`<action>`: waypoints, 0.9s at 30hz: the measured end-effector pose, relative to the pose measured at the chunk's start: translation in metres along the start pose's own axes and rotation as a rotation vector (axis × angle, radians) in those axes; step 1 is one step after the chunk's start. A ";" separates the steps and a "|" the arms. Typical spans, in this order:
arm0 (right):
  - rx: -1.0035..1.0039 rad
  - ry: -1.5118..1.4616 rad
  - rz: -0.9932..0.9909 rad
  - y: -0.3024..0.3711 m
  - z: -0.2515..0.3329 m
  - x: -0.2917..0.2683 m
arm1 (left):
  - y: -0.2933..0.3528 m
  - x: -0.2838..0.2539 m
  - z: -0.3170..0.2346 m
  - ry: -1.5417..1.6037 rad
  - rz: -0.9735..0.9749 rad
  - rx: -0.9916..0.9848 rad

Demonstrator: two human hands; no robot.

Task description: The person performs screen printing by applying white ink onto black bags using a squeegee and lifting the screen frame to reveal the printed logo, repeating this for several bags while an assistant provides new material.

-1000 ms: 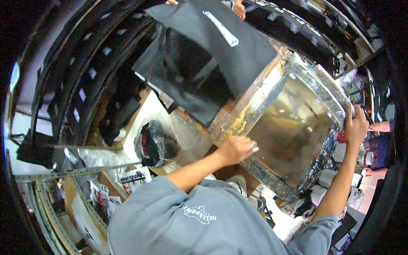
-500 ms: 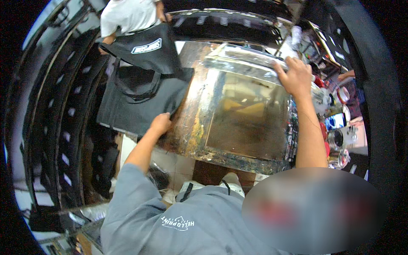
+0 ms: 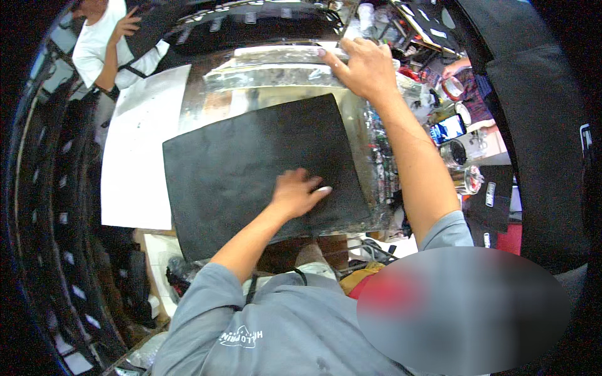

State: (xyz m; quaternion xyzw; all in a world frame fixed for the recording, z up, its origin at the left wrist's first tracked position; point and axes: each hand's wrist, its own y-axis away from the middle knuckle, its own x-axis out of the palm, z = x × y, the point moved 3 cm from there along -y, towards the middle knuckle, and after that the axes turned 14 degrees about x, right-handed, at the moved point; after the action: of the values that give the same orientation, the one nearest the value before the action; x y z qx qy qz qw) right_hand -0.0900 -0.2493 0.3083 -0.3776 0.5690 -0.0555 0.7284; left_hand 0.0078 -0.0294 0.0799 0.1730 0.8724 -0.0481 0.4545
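Observation:
A black fabric bag point(image 3: 244, 163) lies flat and slightly askew over the table, its handles out of sight. My left hand point(image 3: 296, 195) is on or just above its near right part, fingers apart and a little blurred, holding nothing. Beneath the bag is the stained worktop, mostly hidden. Along the far side runs the pale, ink-smeared bar of a printing screen frame point(image 3: 269, 76). My right hand point(image 3: 367, 67) grips the far right end of this frame, thumb on the near side.
A white board point(image 3: 141, 156) lies left of the bag. Another person point(image 3: 103, 47) stands at the far left, one hand raised. To the right, jars point(image 3: 453, 152), tape rolls point(image 3: 452, 88) and a lit phone point(image 3: 448, 128) crowd a side surface. Racks with black sheets point(image 3: 56, 200) line the left.
A black bag now covers the worktop, where the amber panel showed before. My left hand has moved right with it. The white board is uncovered at left. My view has shifted right.

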 end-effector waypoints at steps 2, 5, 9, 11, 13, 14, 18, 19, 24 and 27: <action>-0.007 -0.040 -0.022 0.004 0.000 -0.003 | 0.025 0.002 0.032 -0.278 -0.047 -0.068; -0.014 -0.057 -0.056 -0.002 -0.002 0.000 | 0.027 0.036 0.073 -0.411 -0.110 -0.070; -0.018 -0.100 -0.030 -0.030 -0.005 -0.002 | -0.033 0.026 0.092 -0.406 -0.084 0.019; -0.001 -0.098 -0.017 -0.041 -0.005 -0.003 | -0.055 0.018 0.092 -0.412 0.034 0.019; -0.001 -0.108 -0.023 -0.047 -0.007 -0.002 | -0.064 0.015 0.099 -0.417 0.055 0.038; -0.013 -0.110 -0.036 -0.051 -0.006 -0.004 | -0.068 0.015 0.098 -0.419 0.054 0.035; 0.011 -0.104 0.036 -0.065 -0.005 -0.009 | -0.078 0.017 0.088 -0.432 0.057 0.068; 0.001 -0.097 0.023 -0.066 -0.005 -0.009 | -0.082 0.018 0.086 -0.429 0.050 0.085; -0.078 -0.070 -0.042 -0.072 -0.007 -0.007 | -0.095 0.020 0.086 -0.394 0.024 0.092; 0.048 -0.116 0.182 -0.079 0.000 -0.017 | -0.102 0.024 0.087 -0.388 0.004 0.083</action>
State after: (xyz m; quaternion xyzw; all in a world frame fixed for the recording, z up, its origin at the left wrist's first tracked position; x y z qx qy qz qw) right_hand -0.0687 -0.2968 0.3707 -0.3094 0.5564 0.0191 0.7709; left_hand 0.0275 -0.1393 0.0024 0.1811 0.7653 -0.1157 0.6067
